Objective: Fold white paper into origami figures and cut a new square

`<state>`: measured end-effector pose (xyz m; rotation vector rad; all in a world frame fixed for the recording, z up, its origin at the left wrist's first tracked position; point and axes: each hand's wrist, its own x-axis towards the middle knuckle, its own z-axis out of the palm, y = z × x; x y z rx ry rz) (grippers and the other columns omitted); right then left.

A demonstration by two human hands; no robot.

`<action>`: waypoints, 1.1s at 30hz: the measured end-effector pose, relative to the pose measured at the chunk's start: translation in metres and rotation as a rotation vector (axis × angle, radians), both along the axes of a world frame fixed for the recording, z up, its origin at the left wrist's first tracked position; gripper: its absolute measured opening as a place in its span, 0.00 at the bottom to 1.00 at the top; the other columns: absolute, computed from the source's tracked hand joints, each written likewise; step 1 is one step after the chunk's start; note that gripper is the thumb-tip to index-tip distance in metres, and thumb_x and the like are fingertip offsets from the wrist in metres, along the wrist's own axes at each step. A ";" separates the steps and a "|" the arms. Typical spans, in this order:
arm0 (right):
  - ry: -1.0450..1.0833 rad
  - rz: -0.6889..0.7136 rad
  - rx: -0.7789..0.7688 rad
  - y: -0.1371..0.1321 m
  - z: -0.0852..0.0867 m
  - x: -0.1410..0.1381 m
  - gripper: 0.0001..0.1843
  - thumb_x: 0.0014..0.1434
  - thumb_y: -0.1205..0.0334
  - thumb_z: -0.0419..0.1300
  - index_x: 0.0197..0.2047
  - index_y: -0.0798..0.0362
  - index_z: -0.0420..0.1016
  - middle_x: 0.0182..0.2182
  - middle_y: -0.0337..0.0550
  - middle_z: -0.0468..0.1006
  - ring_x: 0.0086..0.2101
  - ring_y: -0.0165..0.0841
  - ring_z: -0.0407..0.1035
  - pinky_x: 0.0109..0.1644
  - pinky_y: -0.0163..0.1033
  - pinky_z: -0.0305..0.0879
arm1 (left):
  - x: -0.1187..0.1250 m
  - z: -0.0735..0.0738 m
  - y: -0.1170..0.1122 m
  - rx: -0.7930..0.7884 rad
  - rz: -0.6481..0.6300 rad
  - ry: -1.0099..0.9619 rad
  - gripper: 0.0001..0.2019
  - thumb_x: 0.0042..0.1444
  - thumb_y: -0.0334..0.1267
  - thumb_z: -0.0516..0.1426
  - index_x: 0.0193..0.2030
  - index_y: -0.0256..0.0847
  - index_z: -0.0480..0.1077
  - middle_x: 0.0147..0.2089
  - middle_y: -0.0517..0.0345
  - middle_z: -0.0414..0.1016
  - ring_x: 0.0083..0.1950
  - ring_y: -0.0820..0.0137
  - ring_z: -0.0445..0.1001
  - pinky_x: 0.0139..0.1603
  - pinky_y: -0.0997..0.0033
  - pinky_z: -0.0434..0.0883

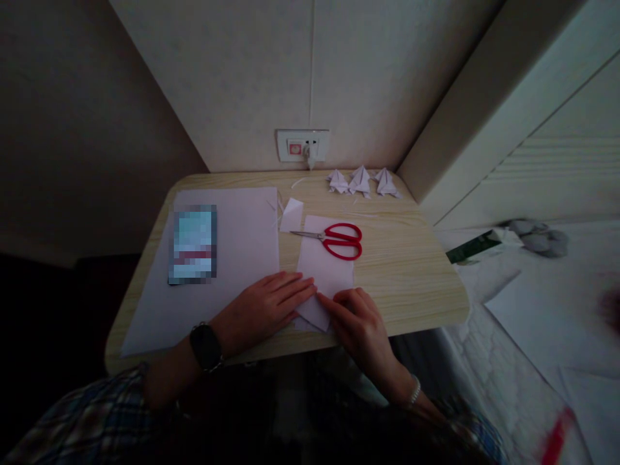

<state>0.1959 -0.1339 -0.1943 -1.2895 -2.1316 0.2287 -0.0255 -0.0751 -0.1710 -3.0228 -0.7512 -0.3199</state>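
Flat over the left part of a small folded piece of white paper (pixel 314 314) lies my left hand (pixel 271 300), fingers stretched out and together. My right hand (pixel 358 320) is at the paper's right side, index fingertip on it close to my left fingertips, the other fingers curled. Its thumb is hidden. Beneath and beyond is a stack of cut white paper (pixel 329 274). On that stack rest scissors with red handles (pixel 343 241), blades pointing left. A small white paper scrap (pixel 291 215) lies just past the blade tips.
Large white sheets (pixel 247 245) cover the table's left side, with a phone (pixel 192 244) on them. Several folded paper figures (pixel 359 181) stand at the back of the wooden table (pixel 407 271). A wall socket (pixel 303 146) is behind. More paper (pixel 542 316) lies on the bed at right.
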 end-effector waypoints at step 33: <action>0.024 0.037 0.143 -0.002 -0.005 0.000 0.11 0.63 0.70 0.57 0.47 0.54 0.76 0.41 0.48 0.81 0.42 0.38 0.69 0.45 0.44 0.66 | 0.001 -0.005 -0.010 0.158 -0.065 -0.024 0.17 0.67 0.28 0.45 0.58 0.28 0.67 0.60 0.47 0.74 0.61 0.61 0.70 0.62 0.59 0.65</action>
